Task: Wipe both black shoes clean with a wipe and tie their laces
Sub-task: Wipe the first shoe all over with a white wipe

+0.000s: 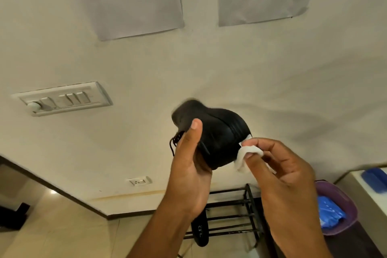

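**Wiping the raised shoe's side**

Working the wipe (247,154) along the black shoe (219,138) goes best with short, firm strokes — turning the shoe so each face meets the cloth. The left hand (188,165) holds the shoe up before the wall, grip closed around it, thumb up on its side. The right hand (280,165) pinches the wipe against the shoe's edge. The second shoe (200,230) sits below — by the rack (236,211).

The left hand (188,165) grips a black shoe (217,134) raised before the wall, its laces (174,142) dangling loose. The right hand (280,176) pinches a white wipe (244,157) against the shoe's edge, seemingly the sole, though blurred. Below stands a black rack (236,216)
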